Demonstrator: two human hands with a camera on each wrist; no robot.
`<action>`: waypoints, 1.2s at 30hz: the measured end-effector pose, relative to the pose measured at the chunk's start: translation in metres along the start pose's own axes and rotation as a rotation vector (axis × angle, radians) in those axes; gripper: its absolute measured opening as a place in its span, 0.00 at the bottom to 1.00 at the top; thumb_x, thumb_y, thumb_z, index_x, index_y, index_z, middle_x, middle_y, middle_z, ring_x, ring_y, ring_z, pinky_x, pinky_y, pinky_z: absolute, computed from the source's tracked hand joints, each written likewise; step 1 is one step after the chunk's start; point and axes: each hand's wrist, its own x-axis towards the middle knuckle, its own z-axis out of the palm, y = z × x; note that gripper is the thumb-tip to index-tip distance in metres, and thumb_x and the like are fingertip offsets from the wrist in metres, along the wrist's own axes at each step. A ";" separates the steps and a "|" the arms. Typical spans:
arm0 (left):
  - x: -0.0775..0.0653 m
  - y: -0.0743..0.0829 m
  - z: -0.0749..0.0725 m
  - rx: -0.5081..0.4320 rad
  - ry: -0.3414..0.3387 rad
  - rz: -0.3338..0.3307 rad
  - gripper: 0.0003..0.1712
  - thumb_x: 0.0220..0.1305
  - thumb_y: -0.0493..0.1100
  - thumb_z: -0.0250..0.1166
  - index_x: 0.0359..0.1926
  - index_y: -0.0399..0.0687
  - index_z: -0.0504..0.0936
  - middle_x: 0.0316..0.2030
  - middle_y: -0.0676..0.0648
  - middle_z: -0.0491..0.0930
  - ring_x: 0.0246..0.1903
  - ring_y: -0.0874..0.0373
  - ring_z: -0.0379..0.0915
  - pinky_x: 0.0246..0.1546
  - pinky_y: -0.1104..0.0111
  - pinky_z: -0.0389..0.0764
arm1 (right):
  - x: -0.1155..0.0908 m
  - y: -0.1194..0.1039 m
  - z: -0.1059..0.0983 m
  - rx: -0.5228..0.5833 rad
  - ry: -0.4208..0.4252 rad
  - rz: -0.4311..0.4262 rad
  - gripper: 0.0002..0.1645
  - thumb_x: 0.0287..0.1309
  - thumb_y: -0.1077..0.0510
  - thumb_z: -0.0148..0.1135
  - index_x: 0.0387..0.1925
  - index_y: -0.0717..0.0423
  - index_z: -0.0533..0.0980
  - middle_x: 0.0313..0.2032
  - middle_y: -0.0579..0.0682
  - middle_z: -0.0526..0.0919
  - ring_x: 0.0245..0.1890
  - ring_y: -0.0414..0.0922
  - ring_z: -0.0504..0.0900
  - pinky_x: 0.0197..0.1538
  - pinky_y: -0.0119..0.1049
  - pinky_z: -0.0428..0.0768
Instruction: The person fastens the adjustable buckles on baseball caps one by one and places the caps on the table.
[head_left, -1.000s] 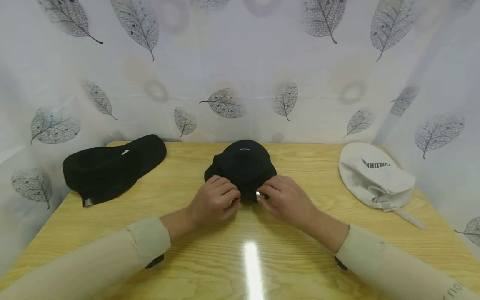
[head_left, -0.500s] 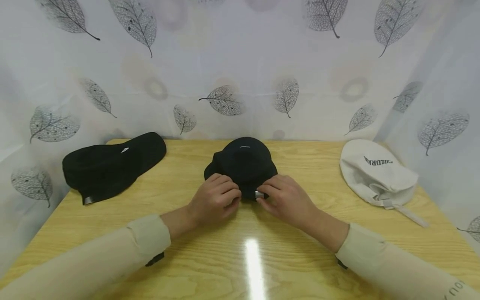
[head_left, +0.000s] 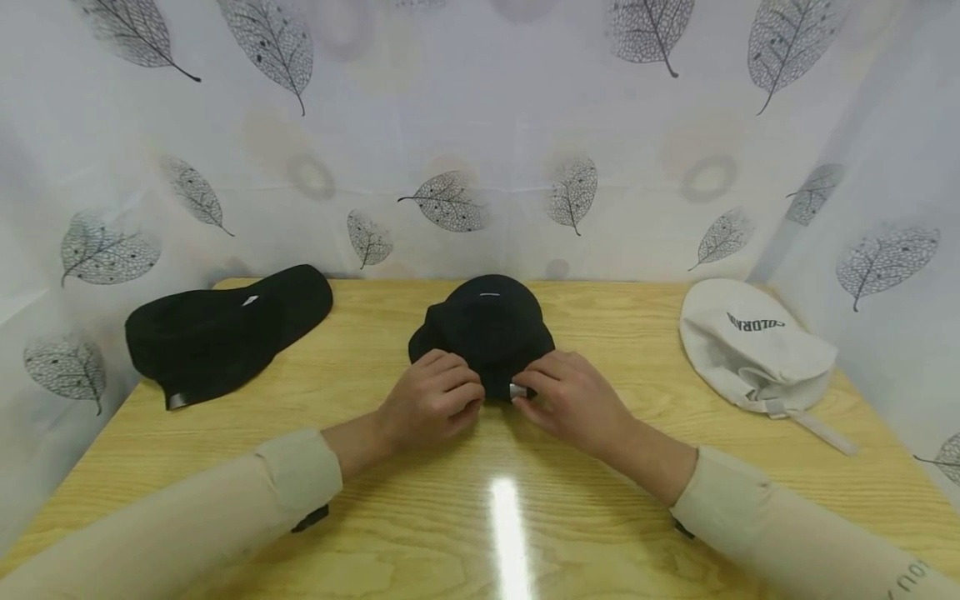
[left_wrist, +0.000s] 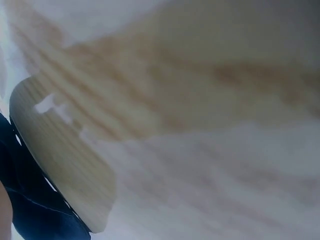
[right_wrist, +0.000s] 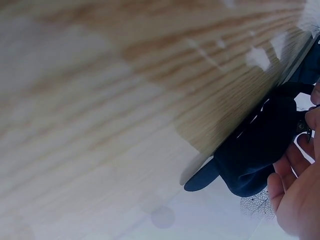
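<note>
A black baseball cap (head_left: 491, 325) sits at the middle of the table's far part, its back edge towards me. My left hand (head_left: 431, 396) pinches that back edge on the left, thumb and fingertips together. On the right, my right hand (head_left: 573, 400) pinches the cap's strap beside a small silver buckle (head_left: 518, 390). The right wrist view shows the cap (right_wrist: 260, 140) low over the wood, with the right fingers (right_wrist: 287, 172) curled at its back opening. Only part of the dark cap (left_wrist: 40, 205) appears in the left wrist view; most of the left hand is hidden there.
Another black cap (head_left: 217, 333) lies at the left of the wooden table (head_left: 360, 525), brim pointing back right. A cream cap (head_left: 750, 342) with dark lettering and a loose strap lies at the right. A leaf-patterned curtain (head_left: 510, 108) hangs close behind the table.
Both hands keep their grip at the cap's back with hardly any motion. Slightly more of the silver buckle shows by the right fingertips. The head view has tilted a little.
</note>
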 end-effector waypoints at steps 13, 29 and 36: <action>-0.001 -0.001 0.001 -0.008 -0.014 0.015 0.02 0.52 0.38 0.72 0.30 0.47 0.86 0.31 0.51 0.84 0.36 0.55 0.78 0.43 0.64 0.79 | 0.001 -0.001 0.005 0.021 0.002 -0.005 0.13 0.48 0.53 0.78 0.34 0.53 0.85 0.34 0.45 0.84 0.34 0.44 0.81 0.39 0.40 0.80; -0.001 0.000 0.004 -0.002 -0.019 -0.003 0.01 0.56 0.40 0.71 0.31 0.48 0.86 0.32 0.51 0.84 0.36 0.55 0.78 0.44 0.64 0.78 | 0.005 -0.014 0.002 0.172 -0.040 0.192 0.10 0.53 0.54 0.75 0.34 0.55 0.85 0.32 0.47 0.86 0.34 0.44 0.83 0.38 0.38 0.81; 0.002 0.001 0.005 0.011 -0.031 0.009 0.02 0.55 0.40 0.71 0.30 0.48 0.87 0.32 0.52 0.84 0.35 0.56 0.78 0.43 0.65 0.78 | 0.003 -0.004 0.007 0.019 -0.002 -0.011 0.13 0.46 0.53 0.79 0.32 0.53 0.84 0.32 0.46 0.83 0.34 0.45 0.80 0.37 0.41 0.76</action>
